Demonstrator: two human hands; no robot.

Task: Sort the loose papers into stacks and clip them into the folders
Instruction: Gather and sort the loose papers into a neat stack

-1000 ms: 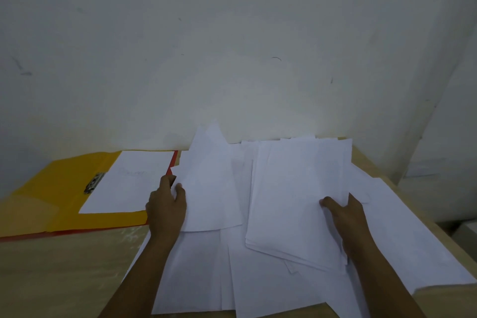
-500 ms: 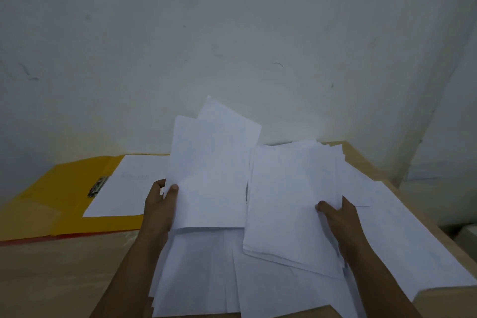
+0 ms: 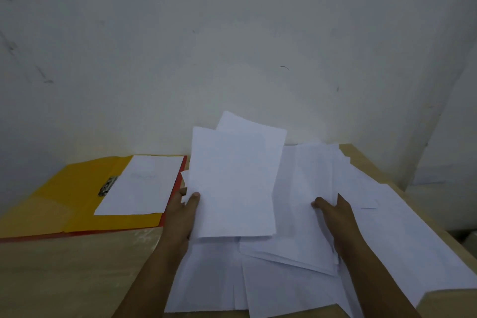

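Two or three white sheets (image 3: 233, 183) stand lifted above the loose papers (image 3: 296, 286) strewn over the wooden table (image 3: 77, 279), pinched at their left edge by the left hand (image 3: 182, 217), thumb on top. The right hand (image 3: 335, 217) grips a thicker stack (image 3: 307, 201), thumb over it; its other fingers are hidden beneath. Left of them lies an open yellow folder (image 3: 69, 196) with a metal clip (image 3: 108, 186) holding one sheet.

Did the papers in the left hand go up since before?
Yes. The sheets in the left hand rose: they lay near the table earlier, and now their tops stand against the wall.
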